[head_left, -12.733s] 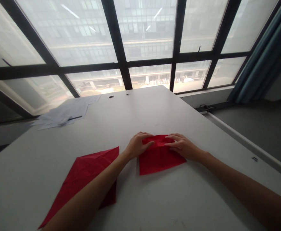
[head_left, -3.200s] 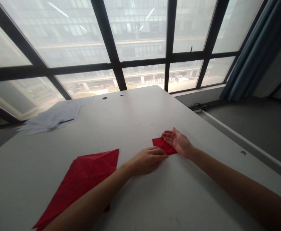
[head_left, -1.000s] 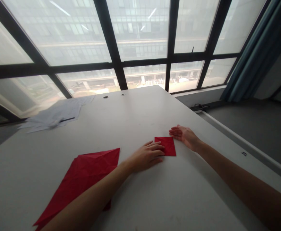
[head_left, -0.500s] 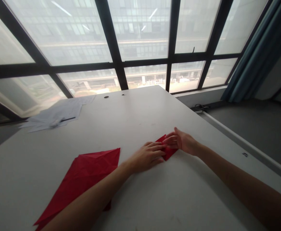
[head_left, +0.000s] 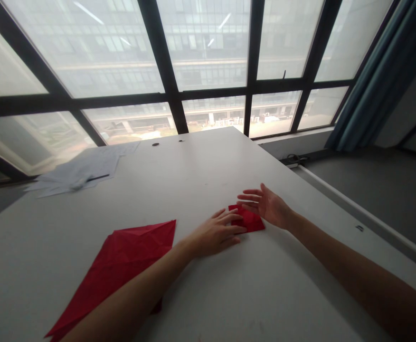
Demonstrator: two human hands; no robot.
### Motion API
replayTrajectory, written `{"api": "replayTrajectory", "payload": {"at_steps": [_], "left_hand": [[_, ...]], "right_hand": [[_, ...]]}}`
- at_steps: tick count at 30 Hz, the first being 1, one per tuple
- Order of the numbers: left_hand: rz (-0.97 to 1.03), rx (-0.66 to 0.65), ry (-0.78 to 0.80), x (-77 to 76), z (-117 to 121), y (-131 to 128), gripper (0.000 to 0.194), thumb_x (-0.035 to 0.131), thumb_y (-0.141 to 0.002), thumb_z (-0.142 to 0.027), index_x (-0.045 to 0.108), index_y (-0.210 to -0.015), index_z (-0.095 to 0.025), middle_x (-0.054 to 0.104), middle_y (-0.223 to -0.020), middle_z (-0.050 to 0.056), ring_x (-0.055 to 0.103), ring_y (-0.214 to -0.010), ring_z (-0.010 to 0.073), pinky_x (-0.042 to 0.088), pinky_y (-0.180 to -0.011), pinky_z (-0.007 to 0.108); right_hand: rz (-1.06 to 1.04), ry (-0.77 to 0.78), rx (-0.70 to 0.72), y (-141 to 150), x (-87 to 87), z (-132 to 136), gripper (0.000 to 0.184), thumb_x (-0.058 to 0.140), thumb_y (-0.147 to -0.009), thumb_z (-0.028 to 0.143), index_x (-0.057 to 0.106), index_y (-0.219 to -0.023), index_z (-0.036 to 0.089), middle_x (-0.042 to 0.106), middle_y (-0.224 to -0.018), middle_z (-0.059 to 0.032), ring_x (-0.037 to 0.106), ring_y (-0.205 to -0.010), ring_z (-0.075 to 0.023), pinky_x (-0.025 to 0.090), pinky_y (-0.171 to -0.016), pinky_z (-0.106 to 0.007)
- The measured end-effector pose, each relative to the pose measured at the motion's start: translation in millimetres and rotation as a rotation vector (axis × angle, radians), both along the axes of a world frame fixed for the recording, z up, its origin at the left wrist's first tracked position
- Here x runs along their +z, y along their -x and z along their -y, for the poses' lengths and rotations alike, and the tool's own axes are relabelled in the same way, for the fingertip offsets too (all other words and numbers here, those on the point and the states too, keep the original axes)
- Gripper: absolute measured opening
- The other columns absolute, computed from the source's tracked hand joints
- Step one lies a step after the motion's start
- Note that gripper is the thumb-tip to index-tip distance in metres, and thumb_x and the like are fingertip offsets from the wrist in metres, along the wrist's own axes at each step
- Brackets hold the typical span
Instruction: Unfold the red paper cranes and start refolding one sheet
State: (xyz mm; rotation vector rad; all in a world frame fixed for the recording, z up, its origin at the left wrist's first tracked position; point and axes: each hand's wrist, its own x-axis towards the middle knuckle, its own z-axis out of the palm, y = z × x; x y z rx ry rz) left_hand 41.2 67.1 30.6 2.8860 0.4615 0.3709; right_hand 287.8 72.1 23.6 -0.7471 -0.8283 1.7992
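A small folded piece of red paper (head_left: 252, 222) lies flat on the white table, with its lower edge roughly level in view. My left hand (head_left: 218, 232) rests palm down at its left side, fingers spread and their tips over the paper. Just above the paper's right part, my right hand (head_left: 267, 205) is held with its fingers stretched out and apart, holding nothing. A larger sheet of creased, folded red paper (head_left: 122, 256) lies to the left, partly hidden under my left forearm.
Loose white papers (head_left: 83, 166) with a dark pen (head_left: 98, 177) on them lie at the table's far left. The table's right edge (head_left: 282, 164) drops to a grey floor. Windows (head_left: 208, 47) stand behind, and a blue curtain (head_left: 375, 80) hangs at the right.
The small red paper has turned, from a slanted position to a nearly level one. My right hand has lifted slightly off it with fingers wider apart. My left hand has barely moved.
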Motion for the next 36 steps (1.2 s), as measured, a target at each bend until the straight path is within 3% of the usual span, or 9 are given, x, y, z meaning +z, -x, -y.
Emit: {"api": "replayTrajectory", "payload": {"at_steps": [3, 7, 9, 14, 16, 21, 27, 32, 36], "left_hand": [[0.001, 0.019, 0.008, -2.4, -1.7, -0.1, 0.031, 0.046, -0.101, -0.039, 0.06, -0.127, -0.028, 0.055, -0.142, 0.006, 0.046, -0.135, 0.0236, 0.031, -0.116, 0.045], [0.007, 0.08, 0.032, -3.8, -3.1, 0.4, 0.03, 0.044, -0.102, -0.04, 0.061, -0.121, -0.026, 0.051, -0.147, 0.007, 0.044, -0.137, 0.0251, 0.034, -0.114, 0.045], [0.008, 0.083, 0.049, -3.5, -2.9, 0.5, 0.031, 0.044, -0.102, -0.041, 0.059, -0.125, -0.026, 0.052, -0.145, 0.007, 0.046, -0.135, 0.0238, 0.034, -0.114, 0.043], [0.003, 0.048, 0.017, -4.6, -3.5, 0.7, 0.035, 0.047, -0.101, -0.04, 0.057, -0.133, -0.031, 0.053, -0.142, 0.007, 0.048, -0.134, 0.0237, 0.028, -0.118, 0.046], [0.004, 0.053, 0.03, -5.8, -4.6, 1.3, 0.034, 0.046, -0.101, -0.041, 0.058, -0.131, -0.03, 0.054, -0.143, 0.006, 0.045, -0.137, 0.0241, 0.026, -0.119, 0.047], [0.024, 0.076, 0.081, -5.7, -5.7, 1.9, 0.032, 0.045, -0.101, -0.041, 0.06, -0.124, -0.025, 0.051, -0.147, 0.007, 0.042, -0.14, 0.0228, 0.03, -0.118, 0.044], [0.016, 0.036, 0.069, -2.8, -3.7, 1.3, 0.033, 0.049, -0.1, -0.037, 0.058, -0.131, -0.031, 0.05, -0.146, 0.007, 0.045, -0.138, 0.0236, 0.024, -0.121, 0.048], [0.012, 0.05, 0.08, -4.7, -4.2, 1.6, 0.029, 0.044, -0.102, -0.037, 0.06, -0.124, -0.028, 0.049, -0.149, 0.006, 0.036, -0.144, 0.023, 0.013, -0.123, 0.053], [0.008, 0.089, 0.117, -6.4, -5.7, 2.1, 0.027, 0.044, -0.102, -0.038, 0.058, -0.121, -0.024, 0.048, -0.15, 0.007, 0.03, -0.148, 0.0215, 0.012, -0.123, 0.052]], "right_hand": [[0.055, 0.136, 0.044, 6.7, -4.7, -3.2, 0.042, 0.038, -0.103, 0.043, 0.065, -0.108, 0.012, 0.071, -0.116, -0.0172, 0.068, -0.109, -0.0234, 0.047, -0.107, -0.042], [0.151, 0.06, -0.459, 3.9, -10.6, -15.0, 0.022, 0.047, -0.099, 0.028, 0.066, -0.094, 0.018, 0.072, -0.109, -0.0098, 0.068, -0.106, -0.0195, 0.047, -0.106, -0.038], [0.131, -0.019, -0.542, 0.1, -9.0, -15.2, 0.019, 0.049, -0.098, 0.027, 0.065, -0.09, 0.02, 0.073, -0.106, -0.0074, 0.068, -0.104, -0.02, 0.048, -0.106, -0.04], [0.043, 0.041, -0.044, -0.2, -1.8, -3.4, 0.041, 0.039, -0.102, 0.044, 0.066, -0.104, 0.013, 0.071, -0.112, -0.0164, 0.069, -0.104, -0.0245, 0.048, -0.105, -0.044], [0.067, 0.12, 0.05, 1.9, -3.3, -3.0, 0.042, 0.04, -0.102, 0.045, 0.065, -0.106, 0.011, 0.07, -0.113, -0.0189, 0.07, -0.104, -0.0247, 0.049, -0.104, -0.044], [0.145, -0.014, -0.32, -4.1, -7.5, -11.0, 0.026, 0.048, -0.1, 0.033, 0.068, -0.095, 0.017, 0.07, -0.115, -0.0129, 0.068, -0.107, -0.0213, 0.049, -0.105, -0.037], [0.142, 0.024, 0.069, -6.5, -2.2, -5.4, 0.046, 0.04, -0.1, 0.051, 0.066, -0.109, 0.014, 0.069, -0.12, -0.0171, 0.068, -0.107, -0.0252, 0.049, -0.103, -0.046], [0.658, -0.293, -0.474, -0.8, -17.6, -13.5, 0.019, 0.056, -0.091, 0.029, 0.072, -0.094, 0.019, 0.073, -0.105, -0.0096, 0.066, -0.103, -0.0237, 0.05, -0.099, -0.043], [1.011, -0.58, -0.448, -5.0, -26.9, -14.3, 0.021, 0.056, -0.084, 0.018, 0.074, -0.094, 0.022, 0.074, -0.099, -0.0067, 0.065, -0.092, -0.0232, 0.05, -0.092, -0.042]]}}
